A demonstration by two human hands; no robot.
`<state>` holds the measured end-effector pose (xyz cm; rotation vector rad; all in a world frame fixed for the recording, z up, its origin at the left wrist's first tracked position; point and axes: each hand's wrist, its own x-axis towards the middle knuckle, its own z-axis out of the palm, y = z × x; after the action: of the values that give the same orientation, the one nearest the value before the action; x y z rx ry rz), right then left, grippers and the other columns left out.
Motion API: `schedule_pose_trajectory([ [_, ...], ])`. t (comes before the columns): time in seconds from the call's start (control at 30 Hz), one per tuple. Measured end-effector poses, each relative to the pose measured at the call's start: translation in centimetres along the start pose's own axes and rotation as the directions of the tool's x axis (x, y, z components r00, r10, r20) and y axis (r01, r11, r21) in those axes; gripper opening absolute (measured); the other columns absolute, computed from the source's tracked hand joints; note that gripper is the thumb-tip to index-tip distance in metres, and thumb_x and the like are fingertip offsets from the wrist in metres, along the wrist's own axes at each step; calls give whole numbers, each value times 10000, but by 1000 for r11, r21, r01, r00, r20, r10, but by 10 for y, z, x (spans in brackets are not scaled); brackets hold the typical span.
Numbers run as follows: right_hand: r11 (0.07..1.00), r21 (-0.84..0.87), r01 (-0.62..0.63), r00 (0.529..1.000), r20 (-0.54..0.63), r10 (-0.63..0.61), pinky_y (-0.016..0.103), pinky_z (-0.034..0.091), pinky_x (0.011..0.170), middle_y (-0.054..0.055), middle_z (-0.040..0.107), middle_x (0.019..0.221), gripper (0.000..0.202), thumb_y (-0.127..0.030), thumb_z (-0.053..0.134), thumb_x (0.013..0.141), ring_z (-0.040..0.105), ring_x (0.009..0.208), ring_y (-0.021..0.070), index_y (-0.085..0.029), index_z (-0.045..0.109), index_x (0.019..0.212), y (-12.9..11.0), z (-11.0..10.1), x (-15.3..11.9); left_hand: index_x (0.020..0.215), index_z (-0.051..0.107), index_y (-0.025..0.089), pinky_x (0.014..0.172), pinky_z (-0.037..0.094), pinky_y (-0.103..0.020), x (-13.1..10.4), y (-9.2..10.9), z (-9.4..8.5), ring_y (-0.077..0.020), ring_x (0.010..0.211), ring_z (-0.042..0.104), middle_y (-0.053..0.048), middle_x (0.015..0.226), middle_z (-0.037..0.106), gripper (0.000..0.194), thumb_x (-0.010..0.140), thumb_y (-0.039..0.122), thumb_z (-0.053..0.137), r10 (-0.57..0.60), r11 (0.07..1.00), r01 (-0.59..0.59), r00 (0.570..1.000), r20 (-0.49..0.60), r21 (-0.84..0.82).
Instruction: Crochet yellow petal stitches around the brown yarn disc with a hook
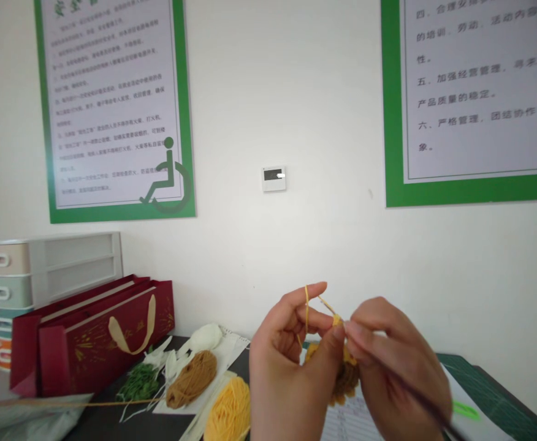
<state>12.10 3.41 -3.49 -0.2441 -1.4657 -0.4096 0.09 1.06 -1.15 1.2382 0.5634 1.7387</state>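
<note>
My left hand (287, 361) pinches a small piece of yellow and brown crochet (346, 384) between thumb and fingers. A strand of yellow yarn (307, 311) runs over its raised index finger. In my right hand (406, 367) is a crochet hook (427, 407) with a dark handle, gripped like a pen. Its tip meets the top of the crochet, close to my left thumb; the fingers hide the tip itself. Much of the piece is covered by both hands. Left of my hands lies a ball of yellow yarn (228, 411).
A brown yarn ball (192, 378), white yarn (205, 337) and green yarn (138, 383) lie on the dark table at left. Behind them stand dark red gift bags (107, 343) and a drawer unit (78, 260). Written paper (349, 422) and a green cutting mat (484, 389) lie beneath and right.
</note>
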Motion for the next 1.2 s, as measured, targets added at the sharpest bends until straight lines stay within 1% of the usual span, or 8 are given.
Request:
schedule_pose_trajectory([
  [0.07, 939, -253, 234, 971, 15, -238, 311, 561, 646, 15, 704, 820, 266, 17, 702, 822, 642, 713, 138, -215, 725, 950, 4, -7, 0, 1064, 796, 196, 588, 498, -209, 2, -1, -2, -109, 602, 623, -1, 714, 701, 412, 670, 121, 892, -127, 982, 139, 987, 94, -126],
  [0.13, 927, -244, 283, 955, -16, -296, 321, 553, 613, 19, 691, 813, 250, 20, 682, 829, 622, 684, 136, -199, 722, 943, 5, -9, -1, 1064, 799, 174, 589, 498, -217, 4, 1, -6, -103, 585, 618, -6, 722, 694, 478, 609, 137, 938, -263, 921, 315, 937, 230, -229],
  [0.27, 974, 226, -13, 992, -117, 40, 305, 516, 540, 18, 641, 737, 178, -73, 596, 936, 585, 642, 148, -180, 683, 1049, 0, 3, -2, 1146, 781, 165, 708, 524, -248, 8, 11, -12, -141, 720, 678, -45, 801, 713, 540, 629, 100, 924, -348, 857, 452, 862, 369, -247],
  [0.4, 786, 547, -287, 897, -136, 422, 279, 485, 542, -5, 591, 667, 71, -256, 573, 1008, 567, 622, 148, -221, 630, 985, -12, 9, 2, 1137, 783, 203, 694, 499, -239, 9, 17, -16, -138, 721, 663, -17, 761, 683, 524, 642, 84, 906, -291, 891, 395, 875, 387, -224],
  [0.67, 234, 737, -634, 654, 349, 671, 202, 455, 554, -31, 472, 646, 307, -348, 443, 1053, 440, 573, 94, -217, 580, 811, -13, 3, 7, 934, 824, 202, 655, 489, -204, 5, 17, -13, -108, 682, 628, -1, 742, 666, 292, 664, 129, 907, -190, 952, 253, 929, 316, -173],
  [0.73, 292, 685, -668, 653, 352, 670, 193, 488, 613, -22, 541, 742, 241, -343, 505, 1039, 507, 651, 92, -232, 601, 847, -10, 3, 4, 938, 828, 204, 641, 495, -187, 3, 17, -9, -98, 669, 628, 4, 732, 668, 272, 687, 126, 895, -138, 975, 175, 961, 239, -138],
  [0.9, 687, 514, -513, 841, 143, 521, 228, 543, 882, 6, 664, 993, 83, -238, 596, 1004, 639, 996, 126, -267, 673, 994, -6, 2, -1, 977, 826, 214, 682, 513, -172, 1, 15, -3, -99, 712, 640, -13, 754, 723, 323, 683, 92, 881, -92, 988, 108, 986, 143, -112],
  [1.2, 640, 512, -574, 778, 98, 620, 242, 506, 832, -19, 705, 924, 123, -332, 529, 1044, 654, 899, 122, -287, 640, 1016, -1, -3, -2, 928, 840, 179, 597, 489, -148, 4, 16, -7, -68, 624, 603, 2, 712, 696, 292, 653, 115, 914, -156, 978, 174, 977, 144, -117],
])
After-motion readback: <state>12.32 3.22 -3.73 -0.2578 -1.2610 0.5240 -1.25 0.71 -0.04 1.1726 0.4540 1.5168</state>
